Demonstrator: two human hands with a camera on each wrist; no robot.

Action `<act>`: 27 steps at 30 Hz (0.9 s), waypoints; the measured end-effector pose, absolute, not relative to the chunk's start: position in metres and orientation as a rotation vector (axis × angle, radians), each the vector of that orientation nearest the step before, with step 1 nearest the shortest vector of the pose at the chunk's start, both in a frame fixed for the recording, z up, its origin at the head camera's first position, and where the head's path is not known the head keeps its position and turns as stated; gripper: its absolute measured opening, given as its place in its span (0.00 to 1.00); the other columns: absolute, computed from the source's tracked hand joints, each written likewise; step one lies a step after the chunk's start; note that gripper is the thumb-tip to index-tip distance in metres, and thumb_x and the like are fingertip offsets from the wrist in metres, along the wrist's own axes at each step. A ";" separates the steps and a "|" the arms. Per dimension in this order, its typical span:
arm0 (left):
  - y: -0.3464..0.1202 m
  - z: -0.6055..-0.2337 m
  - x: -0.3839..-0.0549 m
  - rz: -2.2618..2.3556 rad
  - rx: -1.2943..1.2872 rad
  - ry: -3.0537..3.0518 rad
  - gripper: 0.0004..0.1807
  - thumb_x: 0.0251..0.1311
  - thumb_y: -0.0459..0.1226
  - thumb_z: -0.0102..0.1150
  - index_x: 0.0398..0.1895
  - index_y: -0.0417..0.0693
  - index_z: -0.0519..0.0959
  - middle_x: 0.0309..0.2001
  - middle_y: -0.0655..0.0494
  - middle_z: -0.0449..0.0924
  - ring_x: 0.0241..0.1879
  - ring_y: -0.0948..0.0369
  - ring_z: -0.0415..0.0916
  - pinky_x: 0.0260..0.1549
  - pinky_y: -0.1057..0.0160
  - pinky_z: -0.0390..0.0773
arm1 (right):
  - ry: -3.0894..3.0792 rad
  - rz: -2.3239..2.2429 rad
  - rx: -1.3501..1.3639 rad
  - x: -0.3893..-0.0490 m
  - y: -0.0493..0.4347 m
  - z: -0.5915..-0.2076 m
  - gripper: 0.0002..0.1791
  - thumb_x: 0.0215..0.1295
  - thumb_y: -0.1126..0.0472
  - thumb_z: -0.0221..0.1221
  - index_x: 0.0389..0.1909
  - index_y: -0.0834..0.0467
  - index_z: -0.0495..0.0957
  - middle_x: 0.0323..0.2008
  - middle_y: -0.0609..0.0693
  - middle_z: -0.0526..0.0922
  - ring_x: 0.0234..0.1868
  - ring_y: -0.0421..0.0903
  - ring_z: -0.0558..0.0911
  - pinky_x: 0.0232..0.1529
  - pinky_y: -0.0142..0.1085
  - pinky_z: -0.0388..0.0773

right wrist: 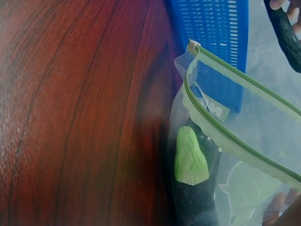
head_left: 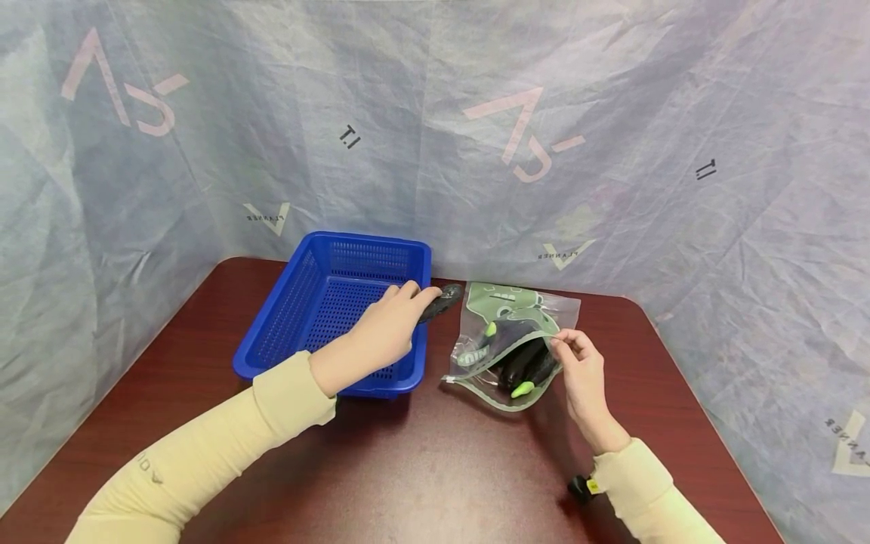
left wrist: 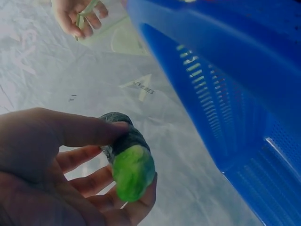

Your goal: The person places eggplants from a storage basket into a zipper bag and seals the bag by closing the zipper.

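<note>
My left hand grips a long dark eggplant over the right rim of the blue basket. In the left wrist view, the eggplant's light green end points at the camera, thumb on one side and fingers on the other. With thumb and fingertips, my right hand pinches the mouth edge of a clear zip bag with green print. The bag's mouth gapes toward me. Dark eggplants with green ends lie inside it, one close up in the right wrist view.
The basket, with perforated sides, stands on the left of the dark red wooden table. A white slider sits at the bag's left corner. Grey printed cloth hangs behind and beside the table. A black object shows by the right cuff.
</note>
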State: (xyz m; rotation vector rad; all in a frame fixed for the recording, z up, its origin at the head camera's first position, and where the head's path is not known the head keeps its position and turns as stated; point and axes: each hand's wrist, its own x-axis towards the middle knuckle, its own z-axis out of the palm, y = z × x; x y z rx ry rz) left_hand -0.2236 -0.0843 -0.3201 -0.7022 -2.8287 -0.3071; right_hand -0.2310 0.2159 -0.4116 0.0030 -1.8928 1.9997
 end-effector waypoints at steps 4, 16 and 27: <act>-0.079 -0.319 -0.217 -0.269 -0.706 -2.821 0.41 0.46 0.27 0.66 0.66 0.54 0.63 0.49 0.48 0.71 0.44 0.50 0.71 0.23 0.58 0.76 | -1.906 1.996 -0.001 -0.230 0.216 -0.412 0.04 0.63 0.68 0.57 0.33 0.66 0.74 0.24 0.44 0.73 0.29 0.40 0.71 0.35 0.33 0.70; -0.063 -0.326 -0.200 -0.208 -0.787 -2.755 0.46 0.40 0.26 0.68 0.67 0.54 0.62 0.49 0.51 0.68 0.40 0.53 0.66 0.18 0.64 0.65 | -1.899 2.005 0.030 -0.230 0.216 -0.410 0.05 0.64 0.67 0.57 0.33 0.67 0.72 0.23 0.45 0.72 0.29 0.41 0.71 0.35 0.33 0.70; -0.044 -0.341 -0.188 -0.137 -0.834 -2.667 0.43 0.42 0.28 0.66 0.66 0.57 0.63 0.49 0.53 0.69 0.41 0.54 0.66 0.19 0.63 0.63 | -1.872 2.020 0.029 -0.231 0.215 -0.410 0.05 0.63 0.69 0.57 0.32 0.67 0.72 0.22 0.45 0.71 0.28 0.41 0.70 0.33 0.33 0.69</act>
